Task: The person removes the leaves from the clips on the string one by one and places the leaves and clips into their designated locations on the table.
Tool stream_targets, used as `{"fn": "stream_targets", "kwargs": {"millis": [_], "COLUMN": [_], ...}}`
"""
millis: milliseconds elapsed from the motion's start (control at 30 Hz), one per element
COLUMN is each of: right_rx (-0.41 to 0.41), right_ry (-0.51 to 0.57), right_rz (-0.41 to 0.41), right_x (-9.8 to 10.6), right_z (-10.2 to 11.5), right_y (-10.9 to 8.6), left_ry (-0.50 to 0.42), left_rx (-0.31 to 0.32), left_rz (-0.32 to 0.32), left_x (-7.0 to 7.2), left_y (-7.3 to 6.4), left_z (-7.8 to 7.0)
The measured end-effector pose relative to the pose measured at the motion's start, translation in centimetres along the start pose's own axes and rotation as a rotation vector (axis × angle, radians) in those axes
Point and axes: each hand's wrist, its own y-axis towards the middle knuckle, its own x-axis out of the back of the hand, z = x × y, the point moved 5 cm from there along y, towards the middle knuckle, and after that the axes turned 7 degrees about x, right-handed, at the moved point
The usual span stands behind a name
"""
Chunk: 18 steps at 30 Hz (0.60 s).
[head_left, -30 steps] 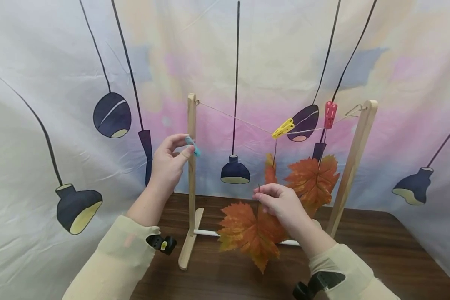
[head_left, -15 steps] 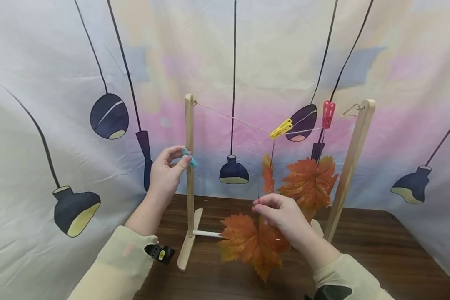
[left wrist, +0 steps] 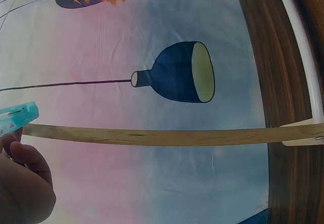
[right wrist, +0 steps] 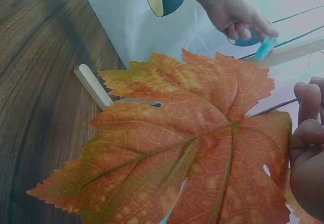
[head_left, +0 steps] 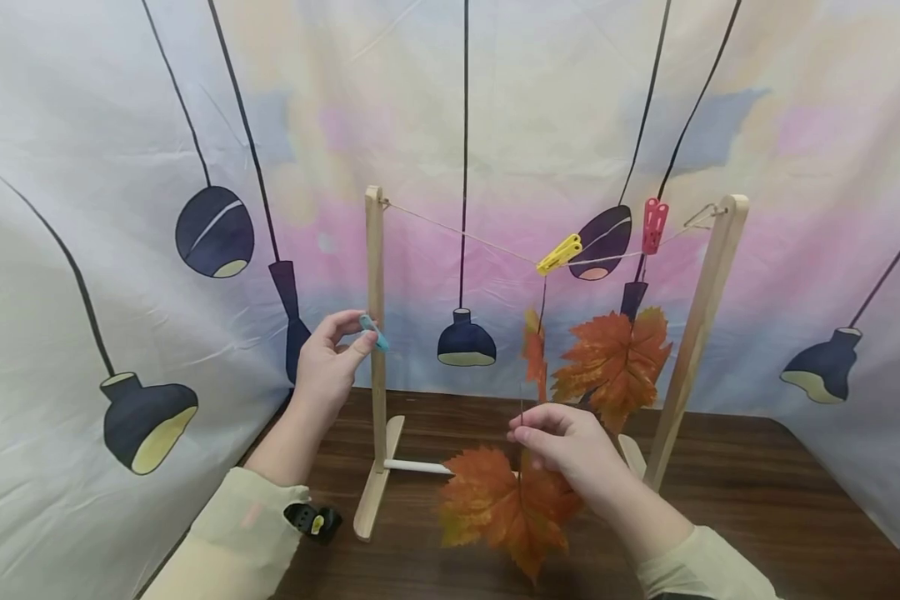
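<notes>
A light-blue clothespin (head_left: pixel 374 332) is pinched between thumb and fingers of my left hand (head_left: pixel 328 362), in front of the stand's left post. My right hand (head_left: pixel 570 440) pinches the thin stem of an orange artificial maple leaf (head_left: pixel 506 504), which hangs below the fingers, its broad face filling much of the right wrist view (right wrist: pixel 192 138). Behind, a string (head_left: pixel 465 237) runs between two wooden posts. On it sit a yellow clothespin (head_left: pixel 559 254), with a leaf (head_left: pixel 536 350) seen nearly edge-on below, and a red clothespin (head_left: pixel 654 226), with another orange leaf (head_left: pixel 617 362) hanging under it.
The left post (head_left: pixel 376 292) and right post (head_left: pixel 701 342) stand on wooden feet on a dark wood table (head_left: pixel 735 492). A white rod (head_left: pixel 418 467) joins them low down. Behind hangs a backdrop cloth (head_left: pixel 420 100) printed with lamps.
Both hands have moved down a little, the clothespin and the leaf going with them. The grips look the same. The head view has shifted slightly.
</notes>
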Motion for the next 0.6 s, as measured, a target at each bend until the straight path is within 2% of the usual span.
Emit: {"fn": "stream_targets", "kwargs": {"millis": [333, 600], "right_rx": [0.019, 0.061], "right_ry": [-0.008, 0.04], "right_rz": [-0.037, 0.0], "right_x": [1.7, 3.1], "right_z": [-0.2, -0.4], "right_y": [-1.7, -3.0], "left_ry": [0.014, 0.002], "left_rx": [0.028, 0.025], "left_rz": [-0.001, -0.022], "left_x": [0.5, 1.6], "left_y": [-0.4, -0.5], "left_z": [1.8, 3.1]}}
